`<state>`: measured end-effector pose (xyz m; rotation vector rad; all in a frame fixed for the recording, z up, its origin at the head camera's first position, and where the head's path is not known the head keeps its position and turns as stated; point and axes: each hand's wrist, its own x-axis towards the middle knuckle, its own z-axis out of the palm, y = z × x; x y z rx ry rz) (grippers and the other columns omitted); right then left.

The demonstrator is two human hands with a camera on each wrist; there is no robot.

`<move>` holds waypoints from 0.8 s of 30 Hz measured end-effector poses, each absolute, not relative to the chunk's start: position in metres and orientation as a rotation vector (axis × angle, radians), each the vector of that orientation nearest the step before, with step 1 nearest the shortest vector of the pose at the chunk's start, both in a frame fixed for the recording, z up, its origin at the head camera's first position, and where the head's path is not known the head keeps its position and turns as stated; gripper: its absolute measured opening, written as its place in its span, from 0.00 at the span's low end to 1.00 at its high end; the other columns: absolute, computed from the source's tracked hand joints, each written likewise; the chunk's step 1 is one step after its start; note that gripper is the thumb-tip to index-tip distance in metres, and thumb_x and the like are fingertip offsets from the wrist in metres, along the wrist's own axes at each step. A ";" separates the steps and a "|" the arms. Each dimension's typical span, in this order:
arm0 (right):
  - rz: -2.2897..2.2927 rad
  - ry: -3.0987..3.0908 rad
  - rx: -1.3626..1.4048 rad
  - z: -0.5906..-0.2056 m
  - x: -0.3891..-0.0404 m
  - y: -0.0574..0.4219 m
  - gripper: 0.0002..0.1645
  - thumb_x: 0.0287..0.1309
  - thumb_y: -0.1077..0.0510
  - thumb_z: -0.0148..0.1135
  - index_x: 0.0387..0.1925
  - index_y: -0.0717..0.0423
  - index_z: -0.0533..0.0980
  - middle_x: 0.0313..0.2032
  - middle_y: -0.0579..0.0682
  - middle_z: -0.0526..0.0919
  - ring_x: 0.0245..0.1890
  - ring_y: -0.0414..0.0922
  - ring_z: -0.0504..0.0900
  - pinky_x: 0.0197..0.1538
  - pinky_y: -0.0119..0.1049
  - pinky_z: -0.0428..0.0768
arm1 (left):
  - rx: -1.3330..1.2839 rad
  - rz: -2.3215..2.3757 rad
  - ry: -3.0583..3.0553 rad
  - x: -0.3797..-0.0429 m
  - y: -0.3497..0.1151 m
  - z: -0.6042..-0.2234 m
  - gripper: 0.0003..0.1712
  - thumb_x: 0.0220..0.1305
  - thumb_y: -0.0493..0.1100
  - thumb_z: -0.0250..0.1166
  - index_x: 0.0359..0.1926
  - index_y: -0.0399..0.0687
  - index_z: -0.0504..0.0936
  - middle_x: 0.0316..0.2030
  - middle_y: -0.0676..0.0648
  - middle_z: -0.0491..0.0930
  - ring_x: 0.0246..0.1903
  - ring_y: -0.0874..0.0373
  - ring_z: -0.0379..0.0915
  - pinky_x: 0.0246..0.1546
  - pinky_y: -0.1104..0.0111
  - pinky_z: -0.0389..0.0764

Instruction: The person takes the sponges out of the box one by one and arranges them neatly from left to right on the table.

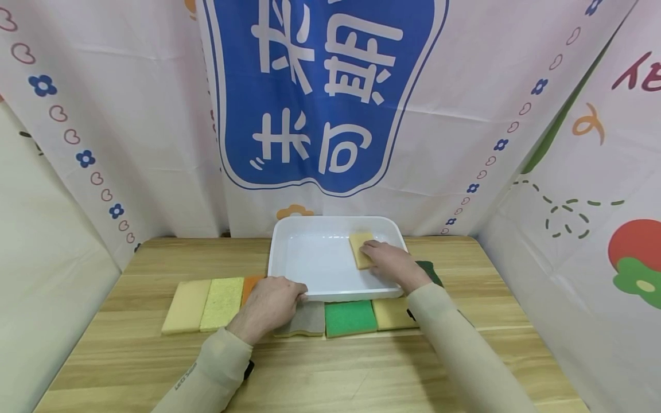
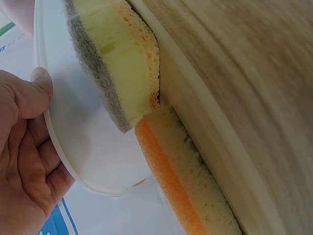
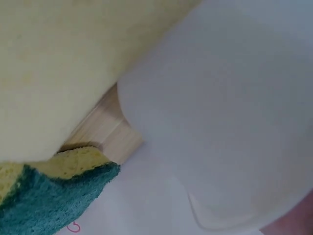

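Observation:
A white rectangular tray (image 1: 316,258) stands at the back of the wooden table. My left hand (image 1: 272,305) grips its front left corner; in the left wrist view the thumb and curled fingers lie around the rim. Inside the tray, toward its right side, a pale yellow sponge (image 1: 359,245) lies against the floor, and my right hand (image 1: 391,264) holds it by its right side. In the right wrist view the tray's outer wall (image 3: 220,107) hides that hand's fingers almost wholly.
Along the tray's front lie a cream sponge (image 1: 187,307), a yellow one (image 1: 222,304), an orange-faced one (image 2: 171,171), a grey-faced one (image 1: 302,319), a green-faced one (image 1: 351,319) and a tan one (image 1: 395,314). A dark green sponge (image 1: 430,272) sits right of the tray. Printed curtains (image 1: 170,115) hang behind.

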<state>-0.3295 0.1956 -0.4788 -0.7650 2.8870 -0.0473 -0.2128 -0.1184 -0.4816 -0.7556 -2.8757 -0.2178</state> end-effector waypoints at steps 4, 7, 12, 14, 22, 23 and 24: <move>-0.027 2.900 -0.764 -0.484 -0.335 0.193 0.40 0.78 0.58 0.78 0.84 0.60 0.75 0.85 0.63 0.77 0.84 0.64 0.78 0.88 0.60 0.78 | -0.755 -0.222 -2.876 -0.213 -0.118 -0.482 0.09 0.80 0.44 0.78 0.36 0.53 0.95 0.27 0.51 0.92 0.23 0.61 0.76 0.21 0.62 0.80; -0.036 2.896 -0.721 -0.484 -0.337 0.189 0.42 0.77 0.58 0.79 0.85 0.58 0.74 0.85 0.62 0.76 0.85 0.63 0.78 0.88 0.60 0.77 | -0.753 -0.224 -2.875 -0.214 -0.118 -0.483 0.10 0.79 0.45 0.78 0.36 0.53 0.95 0.27 0.51 0.92 0.23 0.61 0.77 0.21 0.62 0.80; -0.042 2.904 -0.670 -0.481 -0.336 0.184 0.43 0.74 0.59 0.81 0.85 0.58 0.74 0.86 0.61 0.76 0.85 0.62 0.77 0.89 0.58 0.77 | -0.750 -0.232 -2.872 -0.215 -0.118 -0.485 0.09 0.79 0.45 0.78 0.36 0.53 0.95 0.28 0.51 0.93 0.23 0.61 0.77 0.21 0.63 0.79; -0.029 2.919 -0.677 -0.481 -0.337 0.183 0.43 0.73 0.59 0.82 0.84 0.58 0.75 0.84 0.61 0.78 0.83 0.62 0.79 0.88 0.57 0.78 | -0.748 -0.236 -2.875 -0.215 -0.118 -0.485 0.09 0.79 0.45 0.78 0.36 0.53 0.95 0.28 0.51 0.93 0.23 0.62 0.76 0.21 0.63 0.79; -0.010 2.959 -0.699 -0.478 -0.339 0.180 0.39 0.74 0.59 0.81 0.81 0.58 0.78 0.81 0.60 0.82 0.79 0.61 0.84 0.83 0.56 0.84 | -0.747 -0.240 -2.881 -0.213 -0.119 -0.483 0.10 0.79 0.45 0.78 0.36 0.53 0.95 0.27 0.51 0.92 0.22 0.61 0.75 0.21 0.63 0.78; -0.014 2.962 -0.693 -0.478 -0.339 0.179 0.39 0.75 0.59 0.80 0.82 0.57 0.78 0.81 0.60 0.82 0.79 0.61 0.84 0.84 0.56 0.83 | -0.747 -0.240 -2.882 -0.213 -0.119 -0.484 0.10 0.80 0.45 0.78 0.36 0.53 0.95 0.27 0.51 0.92 0.23 0.61 0.75 0.21 0.63 0.78; -0.019 2.965 -0.687 -0.478 -0.339 0.179 0.38 0.76 0.58 0.80 0.82 0.57 0.78 0.81 0.60 0.82 0.79 0.61 0.84 0.84 0.56 0.83 | -0.747 -0.239 -2.882 -0.213 -0.119 -0.484 0.10 0.80 0.45 0.78 0.36 0.53 0.95 0.27 0.51 0.92 0.23 0.61 0.75 0.21 0.63 0.78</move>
